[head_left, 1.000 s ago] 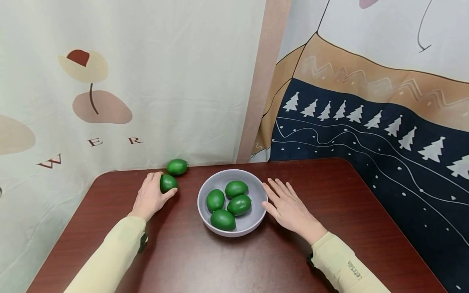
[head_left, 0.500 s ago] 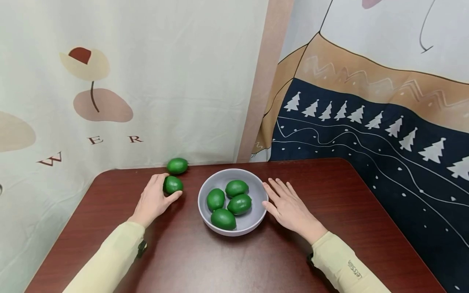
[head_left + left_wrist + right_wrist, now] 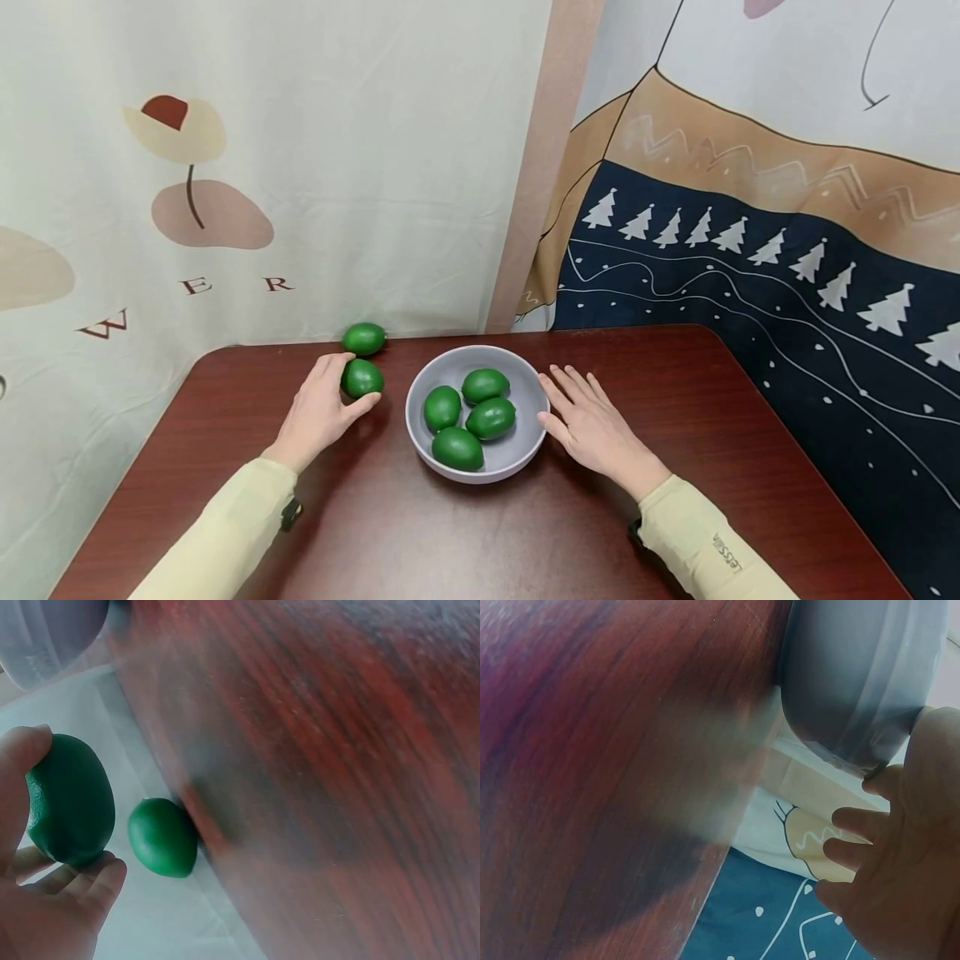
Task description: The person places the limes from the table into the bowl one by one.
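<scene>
My left hand [image 3: 318, 411] holds a green lime [image 3: 363, 379] between thumb and fingers, left of the bowl. In the left wrist view the thumb lies at one end of this lime [image 3: 73, 799] and the fingertips at the other. A second lime [image 3: 363, 339] lies behind it at the table's back edge. The grey bowl [image 3: 480, 477] contains several limes, among them one at its front [image 3: 457, 449]. My right hand [image 3: 600, 429] has its fingers extended, and the thumb and a fingertip touch the bowl's right side. The right wrist view shows them against the bowl's outer wall [image 3: 847, 682].
The dark red wooden table [image 3: 480, 542] has rounded back corners. A pale printed curtain [image 3: 375, 167] hangs right behind its back edge. On the right hangs a navy and tan cloth [image 3: 750, 275] with white trees.
My left hand has moved a little to the right with the lime in its grip. The right hand and the bowl have stayed in place.
</scene>
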`<state>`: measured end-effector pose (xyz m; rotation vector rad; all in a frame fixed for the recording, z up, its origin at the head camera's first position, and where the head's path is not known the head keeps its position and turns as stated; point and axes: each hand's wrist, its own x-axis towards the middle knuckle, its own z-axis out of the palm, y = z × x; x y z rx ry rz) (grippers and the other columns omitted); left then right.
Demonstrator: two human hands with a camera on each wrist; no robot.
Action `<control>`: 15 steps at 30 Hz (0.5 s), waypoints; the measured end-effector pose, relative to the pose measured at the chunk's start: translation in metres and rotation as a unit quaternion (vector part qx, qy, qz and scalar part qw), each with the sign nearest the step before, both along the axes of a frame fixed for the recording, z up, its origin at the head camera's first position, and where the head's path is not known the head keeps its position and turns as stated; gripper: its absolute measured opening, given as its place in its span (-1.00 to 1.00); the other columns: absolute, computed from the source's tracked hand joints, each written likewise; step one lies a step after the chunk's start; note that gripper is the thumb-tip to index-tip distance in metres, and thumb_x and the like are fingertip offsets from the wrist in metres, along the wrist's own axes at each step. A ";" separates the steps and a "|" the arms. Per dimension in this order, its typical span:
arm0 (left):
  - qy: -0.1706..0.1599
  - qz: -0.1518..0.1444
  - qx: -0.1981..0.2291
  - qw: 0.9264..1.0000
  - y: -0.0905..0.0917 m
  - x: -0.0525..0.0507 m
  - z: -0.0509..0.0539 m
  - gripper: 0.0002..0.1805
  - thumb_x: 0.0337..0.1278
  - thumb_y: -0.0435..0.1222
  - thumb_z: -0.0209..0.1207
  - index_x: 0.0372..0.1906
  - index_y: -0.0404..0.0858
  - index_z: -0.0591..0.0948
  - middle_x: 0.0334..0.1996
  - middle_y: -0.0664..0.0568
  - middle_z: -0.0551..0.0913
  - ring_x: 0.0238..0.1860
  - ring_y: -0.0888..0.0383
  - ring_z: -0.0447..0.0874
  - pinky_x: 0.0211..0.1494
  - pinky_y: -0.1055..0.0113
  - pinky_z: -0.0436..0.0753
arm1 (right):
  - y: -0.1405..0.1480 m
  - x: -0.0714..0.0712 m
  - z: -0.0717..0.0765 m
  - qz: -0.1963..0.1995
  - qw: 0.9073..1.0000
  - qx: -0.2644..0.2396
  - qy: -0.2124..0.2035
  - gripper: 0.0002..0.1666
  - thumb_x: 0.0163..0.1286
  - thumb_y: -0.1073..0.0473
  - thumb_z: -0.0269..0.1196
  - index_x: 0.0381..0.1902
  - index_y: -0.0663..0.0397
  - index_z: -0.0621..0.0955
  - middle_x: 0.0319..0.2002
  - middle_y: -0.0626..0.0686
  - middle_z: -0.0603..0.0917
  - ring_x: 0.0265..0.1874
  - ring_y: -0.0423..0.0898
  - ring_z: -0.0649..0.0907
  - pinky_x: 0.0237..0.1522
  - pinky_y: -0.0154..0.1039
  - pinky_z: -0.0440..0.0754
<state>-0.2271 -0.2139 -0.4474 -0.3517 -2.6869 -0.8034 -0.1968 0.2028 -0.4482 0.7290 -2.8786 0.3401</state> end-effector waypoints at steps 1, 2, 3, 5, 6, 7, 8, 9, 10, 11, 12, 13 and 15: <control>0.003 -0.002 0.001 1.000 0.001 0.000 0.001 -0.27 0.13 -0.17 0.48 0.31 -0.41 0.45 0.20 -0.28 0.47 0.11 -0.21 0.53 0.14 -0.19 0.58 | 0.000 0.000 0.000 0.000 1.000 0.000 0.002 -0.23 0.61 -0.19 0.07 0.59 0.08 0.31 0.58 0.22 0.26 0.59 0.23 0.19 0.58 0.25 0.09; 0.006 -0.004 0.002 1.000 0.002 0.001 0.002 -0.28 0.13 -0.18 0.48 0.30 -0.41 0.46 0.19 -0.27 0.48 0.10 -0.21 0.53 0.12 -0.19 0.58 | 0.000 0.000 0.000 0.001 1.000 0.000 0.003 -0.23 0.61 -0.19 0.07 0.59 0.08 0.31 0.58 0.23 0.26 0.59 0.23 0.20 0.58 0.25 0.09; 0.009 -0.007 0.003 1.000 0.003 0.001 0.002 -0.28 0.12 -0.18 0.48 0.30 -0.41 0.46 0.18 -0.27 0.48 0.10 -0.20 0.54 0.12 -0.18 0.58 | 0.000 0.000 0.000 0.001 1.000 0.001 0.004 -0.23 0.61 -0.19 0.07 0.59 0.08 0.31 0.58 0.23 0.27 0.59 0.24 0.20 0.57 0.25 0.09; 0.017 -0.012 0.004 1.000 0.005 0.002 0.004 -0.28 0.11 -0.18 0.49 0.29 -0.41 0.47 0.17 -0.27 0.49 0.08 -0.19 0.54 0.11 -0.17 0.59 | 0.000 0.000 0.000 0.001 1.000 0.000 0.005 -0.23 0.61 -0.19 0.08 0.59 0.08 0.31 0.58 0.23 0.27 0.58 0.24 0.21 0.57 0.26 0.10; 0.021 -0.014 0.004 1.000 0.006 0.002 0.004 -0.28 0.10 -0.18 0.49 0.29 -0.41 0.47 0.16 -0.26 0.49 0.08 -0.19 0.54 0.10 -0.17 0.59 | 0.000 0.000 0.000 0.000 1.000 0.001 0.005 -0.23 0.61 -0.19 0.08 0.59 0.08 0.31 0.58 0.23 0.27 0.58 0.24 0.21 0.57 0.26 0.10; 0.025 -0.016 0.003 1.000 0.007 0.002 0.005 -0.28 0.09 -0.18 0.49 0.29 -0.40 0.47 0.16 -0.25 0.49 0.07 -0.17 0.54 0.09 -0.16 0.59 | 0.001 0.000 0.000 0.000 1.000 0.001 0.005 -0.23 0.61 -0.19 0.08 0.59 0.08 0.31 0.58 0.23 0.26 0.58 0.24 0.21 0.57 0.25 0.10; 0.029 -0.017 0.003 0.999 0.008 0.003 0.006 -0.27 0.08 -0.18 0.50 0.29 -0.39 0.47 0.15 -0.25 0.49 0.07 -0.16 0.53 0.09 -0.15 0.60 | 0.001 0.000 -0.001 0.000 1.000 0.001 0.004 -0.23 0.61 -0.19 0.08 0.59 0.08 0.31 0.58 0.23 0.26 0.58 0.24 0.21 0.58 0.25 0.09; 0.033 -0.019 0.002 0.999 0.009 0.003 0.006 -0.27 0.08 -0.17 0.50 0.29 -0.38 0.47 0.15 -0.24 0.50 0.06 -0.15 0.53 0.09 -0.14 0.60 | 0.001 0.000 -0.001 0.000 1.000 0.001 0.004 -0.23 0.61 -0.19 0.07 0.59 0.08 0.31 0.58 0.23 0.26 0.58 0.24 0.21 0.58 0.25 0.09; 0.035 -0.020 0.002 0.999 0.010 0.003 0.007 -0.27 0.07 -0.17 0.51 0.29 -0.36 0.47 0.15 -0.24 0.50 0.06 -0.14 0.53 0.08 -0.13 0.60 | 0.000 0.000 -0.001 0.000 1.000 0.001 0.004 -0.23 0.61 -0.19 0.07 0.59 0.08 0.31 0.58 0.23 0.26 0.59 0.24 0.20 0.58 0.25 0.09; 0.038 -0.022 0.003 0.999 0.011 0.004 0.008 -0.26 0.07 -0.17 0.51 0.29 -0.36 0.47 0.15 -0.23 0.50 0.07 -0.14 0.53 0.08 -0.12 0.60 | 0.000 0.000 -0.001 -0.001 1.000 0.001 0.003 -0.23 0.61 -0.20 0.07 0.59 0.07 0.31 0.58 0.22 0.26 0.59 0.24 0.20 0.58 0.24 0.08; 0.040 -0.024 0.003 0.999 0.012 0.004 0.009 -0.26 0.06 -0.17 0.51 0.30 -0.35 0.47 0.16 -0.23 0.50 0.07 -0.13 0.53 0.08 -0.12 0.60 | 0.000 0.000 -0.001 -0.001 1.000 0.001 0.002 -0.22 0.61 -0.20 0.07 0.60 0.07 0.30 0.58 0.22 0.26 0.59 0.23 0.19 0.58 0.24 0.08; 0.041 -0.026 0.004 0.999 0.014 0.005 0.010 -0.26 0.06 -0.17 0.51 0.30 -0.35 0.46 0.17 -0.23 0.50 0.08 -0.14 0.53 0.09 -0.13 0.61 | 0.000 0.000 -0.001 -0.001 1.000 0.001 0.002 -0.22 0.61 -0.20 0.07 0.60 0.07 0.30 0.58 0.22 0.26 0.59 0.23 0.19 0.59 0.24 0.07; 0.041 -0.030 0.008 0.999 0.016 0.006 0.013 -0.25 0.06 -0.17 0.52 0.31 -0.34 0.47 0.19 -0.22 0.49 0.11 -0.14 0.53 0.11 -0.14 0.61 | 0.000 0.000 -0.001 -0.001 1.000 0.000 0.002 -0.22 0.61 -0.20 0.08 0.60 0.07 0.30 0.58 0.22 0.26 0.59 0.23 0.18 0.59 0.23 0.06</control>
